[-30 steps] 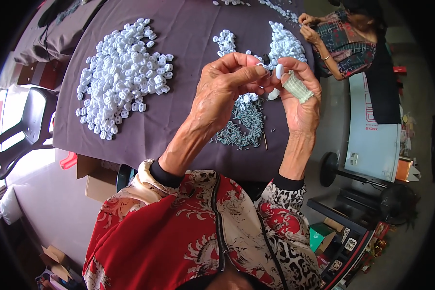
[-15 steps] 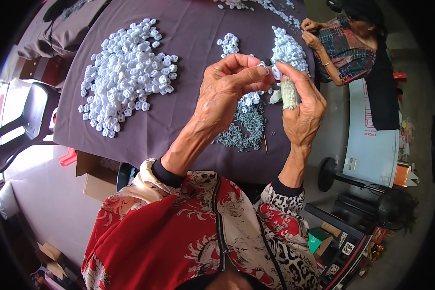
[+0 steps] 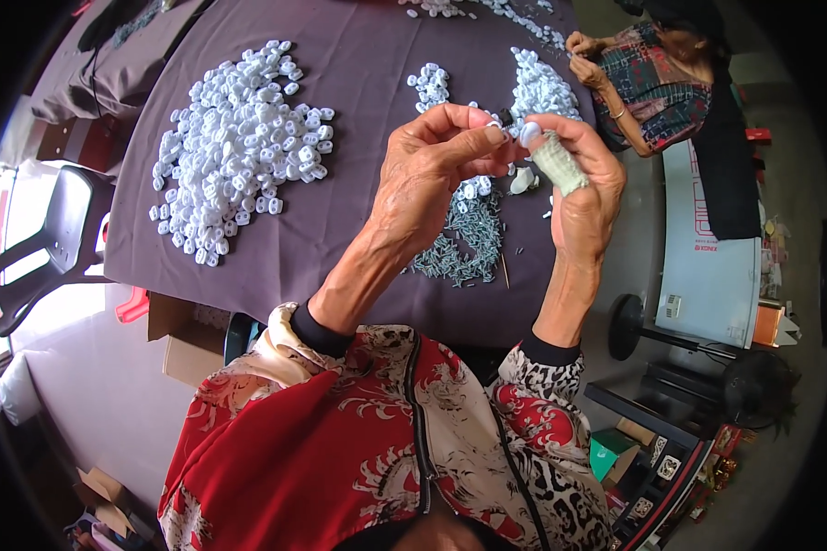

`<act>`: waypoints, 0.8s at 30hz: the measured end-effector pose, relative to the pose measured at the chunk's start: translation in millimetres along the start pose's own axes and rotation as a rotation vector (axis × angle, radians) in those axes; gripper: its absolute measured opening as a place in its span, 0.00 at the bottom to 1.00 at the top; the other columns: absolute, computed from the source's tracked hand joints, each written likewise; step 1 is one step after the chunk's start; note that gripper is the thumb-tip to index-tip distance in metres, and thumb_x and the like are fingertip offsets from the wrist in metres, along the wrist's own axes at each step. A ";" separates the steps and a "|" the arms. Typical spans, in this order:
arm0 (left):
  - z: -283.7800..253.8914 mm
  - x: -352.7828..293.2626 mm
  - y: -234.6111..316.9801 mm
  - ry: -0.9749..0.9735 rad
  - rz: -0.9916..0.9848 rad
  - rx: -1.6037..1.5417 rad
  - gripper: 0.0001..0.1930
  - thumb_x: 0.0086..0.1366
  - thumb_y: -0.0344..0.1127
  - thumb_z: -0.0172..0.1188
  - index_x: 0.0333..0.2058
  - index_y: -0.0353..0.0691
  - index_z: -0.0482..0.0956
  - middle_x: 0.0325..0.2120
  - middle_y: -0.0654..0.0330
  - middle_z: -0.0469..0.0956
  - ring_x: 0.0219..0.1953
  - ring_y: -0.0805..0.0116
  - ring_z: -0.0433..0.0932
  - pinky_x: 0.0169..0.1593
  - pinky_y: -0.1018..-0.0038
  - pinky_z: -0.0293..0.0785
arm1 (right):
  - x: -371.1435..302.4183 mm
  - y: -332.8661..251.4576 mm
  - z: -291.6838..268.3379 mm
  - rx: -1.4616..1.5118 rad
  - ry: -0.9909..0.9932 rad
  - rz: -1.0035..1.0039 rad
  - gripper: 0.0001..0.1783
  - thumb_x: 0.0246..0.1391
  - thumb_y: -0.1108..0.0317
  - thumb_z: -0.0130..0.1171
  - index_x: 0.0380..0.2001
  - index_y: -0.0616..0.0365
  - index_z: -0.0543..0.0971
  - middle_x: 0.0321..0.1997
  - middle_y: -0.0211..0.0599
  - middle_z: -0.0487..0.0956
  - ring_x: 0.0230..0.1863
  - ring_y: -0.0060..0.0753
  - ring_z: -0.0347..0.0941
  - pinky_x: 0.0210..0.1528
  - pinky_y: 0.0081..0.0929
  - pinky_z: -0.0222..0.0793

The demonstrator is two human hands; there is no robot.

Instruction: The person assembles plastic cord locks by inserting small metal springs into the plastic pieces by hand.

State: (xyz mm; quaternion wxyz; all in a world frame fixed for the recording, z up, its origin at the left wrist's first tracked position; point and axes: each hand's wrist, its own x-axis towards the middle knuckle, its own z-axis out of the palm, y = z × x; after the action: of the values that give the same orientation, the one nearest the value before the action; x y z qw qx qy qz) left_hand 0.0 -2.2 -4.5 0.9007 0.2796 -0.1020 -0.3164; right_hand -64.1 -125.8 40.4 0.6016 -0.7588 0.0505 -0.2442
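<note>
Above the table my left hand point(image 3: 436, 161) is closed, thumb and forefinger pinching a tiny white piece point(image 3: 495, 124) that the fingertips mostly cover. Facing it, my right hand point(image 3: 583, 184) grips a small white plastic piece point(image 3: 530, 133) between thumb and forefinger. A pale knitted finger cover point(image 3: 560, 163) wraps the right thumb. The two hands' fingertips almost meet. Beneath them lie some white plastic pieces point(image 3: 473, 188) and a heap of slim grey-green bits point(image 3: 459, 246), too small to name.
A large pile of white two-holed plastic pieces point(image 3: 239, 151) covers the left of the dark tablecloth point(image 3: 358, 55). A small cluster point(image 3: 429, 85) and another white pile point(image 3: 542, 87) lie beyond my hands. A co-worker point(image 3: 657, 87) sits at the far right. A chair point(image 3: 60, 230) stands left.
My right hand has turned, so its covered thumb slants differently and the white piece shows another face. My left hand keeps its pinch almost in place.
</note>
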 end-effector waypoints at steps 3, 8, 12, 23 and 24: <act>0.1 -0.4 -1.3 -0.025 -0.012 -0.016 0.04 0.57 0.26 0.54 0.31 0.32 0.72 0.28 0.54 0.76 0.32 0.64 0.77 0.37 0.75 0.74 | 4.5 -0.4 -1.5 0.145 0.004 0.030 0.10 0.46 0.78 0.54 0.34 0.66 0.76 0.28 0.32 0.76 0.31 0.18 0.71 0.38 0.14 0.65; 1.8 -1.8 -0.7 0.002 0.014 0.023 0.04 0.57 0.27 0.54 0.31 0.33 0.72 0.28 0.51 0.77 0.31 0.65 0.77 0.36 0.75 0.73 | 7.4 -5.0 0.5 0.209 0.009 0.087 0.11 0.45 0.80 0.52 0.35 0.66 0.76 0.29 0.32 0.76 0.32 0.18 0.70 0.40 0.15 0.64; 3.4 -2.2 2.7 0.005 0.020 0.043 0.04 0.57 0.27 0.55 0.31 0.33 0.72 0.28 0.49 0.77 0.30 0.67 0.77 0.36 0.76 0.73 | 10.1 -6.2 0.6 0.148 -0.012 0.053 0.11 0.45 0.79 0.52 0.35 0.66 0.76 0.29 0.33 0.76 0.32 0.19 0.71 0.40 0.15 0.64; 5.6 -4.2 6.7 0.022 0.057 0.031 0.05 0.54 0.28 0.57 0.28 0.34 0.72 0.26 0.55 0.78 0.28 0.72 0.77 0.33 0.79 0.71 | 11.9 -14.1 3.5 -0.075 -0.095 0.031 0.12 0.46 0.77 0.51 0.36 0.68 0.74 0.35 0.37 0.75 0.37 0.21 0.71 0.46 0.18 0.63; 5.8 -3.8 6.4 0.021 0.063 0.034 0.05 0.54 0.28 0.57 0.28 0.34 0.72 0.26 0.55 0.78 0.28 0.72 0.77 0.33 0.79 0.71 | 11.8 -14.8 3.4 -0.075 -0.093 0.031 0.12 0.46 0.77 0.51 0.36 0.68 0.74 0.35 0.37 0.75 0.37 0.21 0.71 0.46 0.18 0.63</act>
State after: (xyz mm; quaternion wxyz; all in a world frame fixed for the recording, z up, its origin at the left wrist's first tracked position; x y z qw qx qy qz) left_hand -1.8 1.7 3.9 0.9064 0.2946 -0.1068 -0.2831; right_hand -55.5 -123.1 57.4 0.5783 -0.7904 0.0435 -0.1974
